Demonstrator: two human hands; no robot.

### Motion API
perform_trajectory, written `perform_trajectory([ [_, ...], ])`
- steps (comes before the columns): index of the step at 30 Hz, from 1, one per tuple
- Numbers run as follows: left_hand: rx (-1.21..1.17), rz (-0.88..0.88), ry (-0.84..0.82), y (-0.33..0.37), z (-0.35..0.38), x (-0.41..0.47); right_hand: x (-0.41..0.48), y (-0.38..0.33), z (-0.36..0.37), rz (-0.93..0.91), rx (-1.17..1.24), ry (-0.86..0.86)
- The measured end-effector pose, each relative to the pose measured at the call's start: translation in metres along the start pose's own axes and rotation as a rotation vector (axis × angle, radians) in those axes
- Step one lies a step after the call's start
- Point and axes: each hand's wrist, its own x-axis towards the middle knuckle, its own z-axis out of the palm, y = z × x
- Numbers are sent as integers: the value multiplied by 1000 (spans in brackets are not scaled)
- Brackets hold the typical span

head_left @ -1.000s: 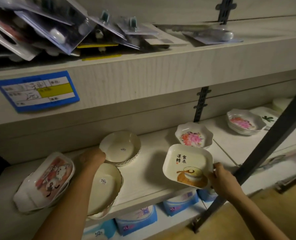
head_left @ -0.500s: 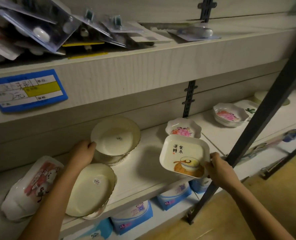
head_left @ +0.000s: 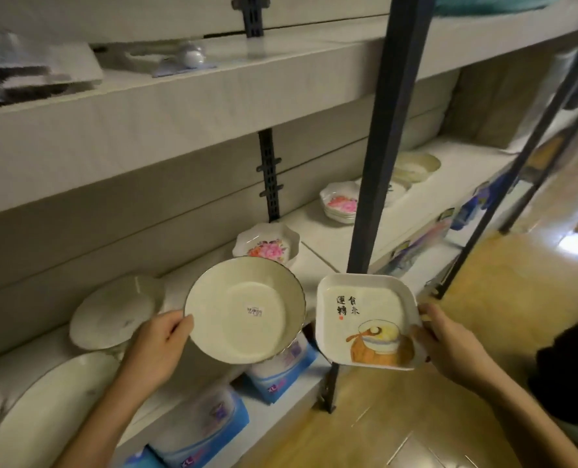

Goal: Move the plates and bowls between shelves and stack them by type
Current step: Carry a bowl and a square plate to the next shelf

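On the middle shelf [head_left: 321, 238], near its left end, a large cream plate [head_left: 54, 403] lies at the front edge, and behind it a smaller cream dish [head_left: 111, 315] sits toward the back wall; both look empty. Further right a scalloped flower bowl [head_left: 267, 246] stands alone near the back, then a stack of flower bowls [head_left: 340, 206] beyond the shelf joint, partly hidden by a dark upright post [head_left: 378, 163]. A pale bowl [head_left: 416, 165] stands toward the right end.

The left hand [head_left: 155, 349] grips the left rim of a round cream bowl [head_left: 245, 310], held clear of the front edge, empty but for a barcode sticker inside. The right hand [head_left: 449, 346] pinches the right rim of a square plate [head_left: 365, 320] printed with black characters and a bowl picture, held off the shelf over the wooden floor [head_left: 483, 332]. Blue-and-white packs [head_left: 280, 369] line the bottom shelf.
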Motion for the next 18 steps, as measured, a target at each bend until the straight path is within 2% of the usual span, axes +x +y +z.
perform_trajectory([
  [7,-23,19,-24,81,75,-8,-2,88,-70,75,-33,91],
  [18,-101,13,-50,199,190,-17,32,198,-166,119,37,91],
])
